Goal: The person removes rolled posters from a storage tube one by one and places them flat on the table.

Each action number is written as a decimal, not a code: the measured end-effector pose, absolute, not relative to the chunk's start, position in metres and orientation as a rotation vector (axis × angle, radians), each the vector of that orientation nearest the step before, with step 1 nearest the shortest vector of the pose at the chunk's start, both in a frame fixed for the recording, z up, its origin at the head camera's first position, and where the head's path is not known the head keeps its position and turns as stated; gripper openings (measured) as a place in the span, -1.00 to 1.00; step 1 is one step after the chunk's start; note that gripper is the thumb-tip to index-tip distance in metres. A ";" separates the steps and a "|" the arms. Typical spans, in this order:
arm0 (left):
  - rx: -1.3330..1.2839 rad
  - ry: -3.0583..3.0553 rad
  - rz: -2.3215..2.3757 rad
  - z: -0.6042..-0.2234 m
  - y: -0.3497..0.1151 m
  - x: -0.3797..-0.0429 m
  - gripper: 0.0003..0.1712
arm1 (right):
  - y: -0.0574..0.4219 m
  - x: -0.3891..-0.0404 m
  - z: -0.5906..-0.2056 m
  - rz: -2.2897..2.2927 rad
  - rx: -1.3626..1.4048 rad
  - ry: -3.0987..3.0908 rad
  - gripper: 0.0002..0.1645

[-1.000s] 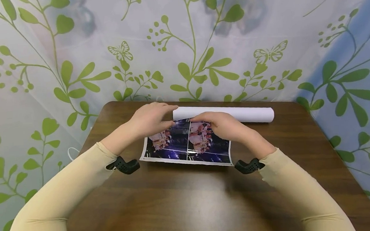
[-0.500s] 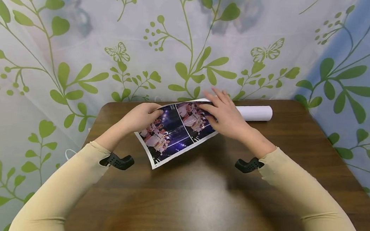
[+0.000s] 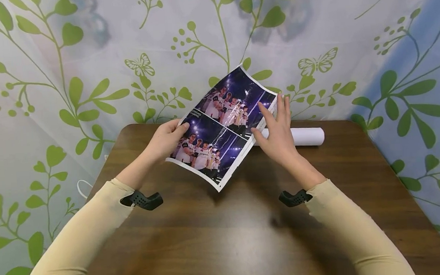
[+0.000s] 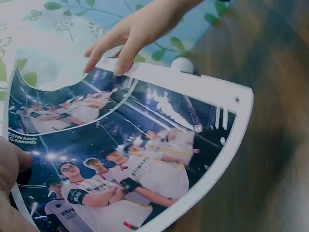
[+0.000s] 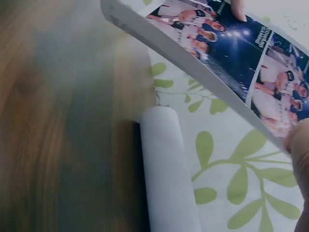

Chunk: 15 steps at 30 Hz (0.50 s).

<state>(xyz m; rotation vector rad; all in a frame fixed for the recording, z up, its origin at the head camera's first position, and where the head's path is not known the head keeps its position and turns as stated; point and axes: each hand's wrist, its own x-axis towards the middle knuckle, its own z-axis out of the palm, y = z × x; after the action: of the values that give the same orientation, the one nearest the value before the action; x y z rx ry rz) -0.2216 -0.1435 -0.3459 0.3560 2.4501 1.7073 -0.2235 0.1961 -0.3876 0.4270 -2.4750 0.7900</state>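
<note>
A glossy photo sheet point(image 3: 226, 116) with a white border is held tilted above the table. It carries two dark pictures of people in white jerseys, one above the other, and bends in a curve in the left wrist view. My left hand point(image 3: 165, 138) pinches its left edge, thumb on the printed face and the other fingers mostly hidden behind. At the opposite edge is my right hand point(image 3: 279, 138), fingers extended, with the index finger and thumb touching the white border. The left wrist view also has this right hand point(image 4: 140, 36) at the border.
Behind the right hand, a white paper roll point(image 3: 307, 136) lies along the back of the brown wooden table point(image 3: 196, 240). A curtain point(image 3: 105, 48) with green leaves hangs right behind the table. A white cable point(image 3: 81, 188) loops at the table's left edge.
The photo sheet has been raised off the table area and turned, its far end now upright against the curtain. The right hand has shifted from its top edge to its right border.
</note>
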 end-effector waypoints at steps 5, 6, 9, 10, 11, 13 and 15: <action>0.243 2.232 1.925 -0.352 -0.136 -0.214 -0.51 | 0.194 -0.222 -0.391 1.023 0.349 -2.413 -0.13; 0.230 2.190 1.964 -0.353 -0.134 -0.212 -0.51 | 0.193 -0.221 -0.391 1.087 0.344 -2.411 -0.12; 0.183 2.084 2.053 -0.357 -0.130 -0.208 -0.51 | 0.191 -0.219 -0.390 1.310 0.373 -2.417 -0.09; 0.173 2.062 2.071 -0.358 -0.129 -0.206 -0.52 | 0.190 -0.218 -0.390 1.388 0.383 -2.425 -0.07; 0.167 2.048 2.083 -0.359 -0.127 -0.205 -0.52 | 0.190 -0.217 -0.389 1.462 0.398 -2.426 -0.04; 0.168 2.032 2.095 -0.362 -0.125 -0.203 -0.52 | 0.189 -0.216 -0.389 1.638 0.433 -2.413 0.01; 0.174 2.014 2.100 -0.364 -0.123 -0.200 -0.52 | 0.188 -0.215 -0.388 1.810 0.463 -2.374 0.05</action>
<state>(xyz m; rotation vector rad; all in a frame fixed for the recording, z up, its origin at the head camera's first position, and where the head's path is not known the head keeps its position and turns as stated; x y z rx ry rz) -0.2004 -0.1230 -0.3643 0.1737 2.0138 2.0998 -0.2149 0.1877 -0.3883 0.4634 -2.3741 1.8096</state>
